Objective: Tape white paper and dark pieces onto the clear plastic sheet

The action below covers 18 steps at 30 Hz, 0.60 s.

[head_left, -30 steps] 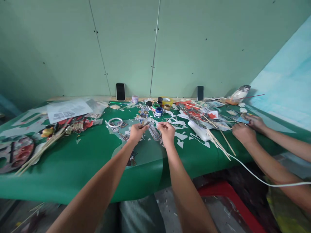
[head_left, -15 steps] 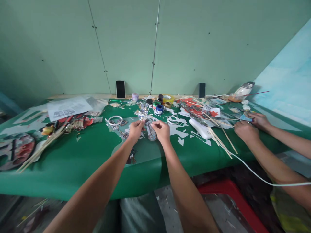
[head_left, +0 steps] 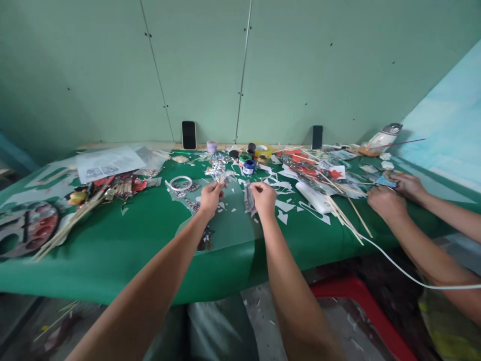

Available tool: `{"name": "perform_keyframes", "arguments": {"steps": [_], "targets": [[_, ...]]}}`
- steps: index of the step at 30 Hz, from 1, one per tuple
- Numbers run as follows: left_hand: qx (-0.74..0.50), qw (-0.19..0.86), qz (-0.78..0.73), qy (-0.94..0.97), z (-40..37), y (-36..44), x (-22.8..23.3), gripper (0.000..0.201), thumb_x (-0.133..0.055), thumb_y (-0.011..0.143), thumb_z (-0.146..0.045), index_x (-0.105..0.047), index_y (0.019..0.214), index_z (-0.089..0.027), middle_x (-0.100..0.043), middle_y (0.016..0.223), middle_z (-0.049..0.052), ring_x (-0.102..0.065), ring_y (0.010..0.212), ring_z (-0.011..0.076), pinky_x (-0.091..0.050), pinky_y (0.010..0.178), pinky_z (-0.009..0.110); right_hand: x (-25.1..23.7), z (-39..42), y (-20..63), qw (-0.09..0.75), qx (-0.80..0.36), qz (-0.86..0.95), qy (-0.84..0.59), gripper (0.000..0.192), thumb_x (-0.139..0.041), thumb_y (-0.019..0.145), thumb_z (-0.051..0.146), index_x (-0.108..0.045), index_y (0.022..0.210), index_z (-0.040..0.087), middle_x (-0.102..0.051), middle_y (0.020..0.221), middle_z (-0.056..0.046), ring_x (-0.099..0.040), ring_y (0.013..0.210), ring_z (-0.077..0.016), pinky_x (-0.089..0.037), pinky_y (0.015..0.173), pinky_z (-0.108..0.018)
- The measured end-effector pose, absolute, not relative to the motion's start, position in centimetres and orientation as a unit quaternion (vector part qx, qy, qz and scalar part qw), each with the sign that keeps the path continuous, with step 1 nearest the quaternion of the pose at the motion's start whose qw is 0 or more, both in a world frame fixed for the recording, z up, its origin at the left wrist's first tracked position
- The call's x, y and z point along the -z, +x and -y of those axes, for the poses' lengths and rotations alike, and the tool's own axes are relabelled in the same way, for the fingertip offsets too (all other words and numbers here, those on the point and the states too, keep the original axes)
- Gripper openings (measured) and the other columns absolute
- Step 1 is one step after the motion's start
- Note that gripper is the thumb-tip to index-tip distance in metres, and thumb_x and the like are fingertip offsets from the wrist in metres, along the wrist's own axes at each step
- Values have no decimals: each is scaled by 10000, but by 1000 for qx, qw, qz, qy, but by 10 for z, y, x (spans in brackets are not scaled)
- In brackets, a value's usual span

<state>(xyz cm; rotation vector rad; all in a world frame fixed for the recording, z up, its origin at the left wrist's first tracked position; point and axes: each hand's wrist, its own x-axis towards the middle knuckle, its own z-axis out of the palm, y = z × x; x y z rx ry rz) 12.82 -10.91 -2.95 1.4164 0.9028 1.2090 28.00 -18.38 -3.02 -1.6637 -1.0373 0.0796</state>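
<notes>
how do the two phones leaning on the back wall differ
The left phone has a pale, light-coloured edge around its dark face, while the right phone looks dark all over. The left phone stands near the wall-panel seams behind the paint pots; the right phone stands further right, behind the red paper scraps. Both stand upright against the green wall, screens dark.

Both arms outstretched; left hand (head_left: 210, 197) and right hand (head_left: 264, 197) pinching, grips closed.
</notes>
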Motion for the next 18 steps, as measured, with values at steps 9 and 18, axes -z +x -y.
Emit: {"name": "perform_keyframes", "arguments": {"steps": [9, 18], "targets": [[-458, 466, -405, 639, 113, 127, 30, 314, -640, 771, -412, -578, 597, -158, -464, 459, -34, -357, 429, 88, -251, 455, 233, 30, 175, 253, 609, -71, 471, -634, 175, -623, 792, 324, -718, 839, 184, -744, 827, -61, -671, 759, -193, -520, 752, -299], [-423, 433, -410, 682, 120, 129, 24, 286, -622, 770, -368, -547, 581, -166, -482, 459, -30, -377, 432, 102, -237, 455, 236, 37, 171, 246, 655, -82, 468, -588, 189, -641, 752, 361, -704, 780, 185, -735, 794, -63, -660, 731, -194, -518, 736, -304]]}}
